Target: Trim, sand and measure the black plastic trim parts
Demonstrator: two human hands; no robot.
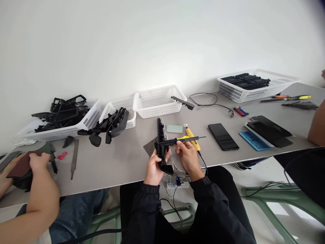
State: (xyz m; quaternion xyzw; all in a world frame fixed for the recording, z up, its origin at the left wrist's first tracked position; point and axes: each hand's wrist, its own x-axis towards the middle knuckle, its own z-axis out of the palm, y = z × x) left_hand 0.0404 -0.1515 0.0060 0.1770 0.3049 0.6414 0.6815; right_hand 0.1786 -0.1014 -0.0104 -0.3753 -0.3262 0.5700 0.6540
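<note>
Black plastic part (160,130) is in L hand (154,168), fingers closed round its lower end, held approx. upright over table (132,152) nr front edge. R hand (189,157) pinches black caliper (189,139), held crosswise w/ its L end at the part; can't tell if jaws touch it. Thin rod sticks out of caliper's R end. Just behind: yellow tool (195,140) w/ cord, plus pale green block (174,129). Phone (223,136) lies flat to R. At back, white basket (157,110) w/ 1 dark strip (182,101) across its R corner. Far L, co-worker's hand (38,162) holds maroon sheet (24,165).
</note>
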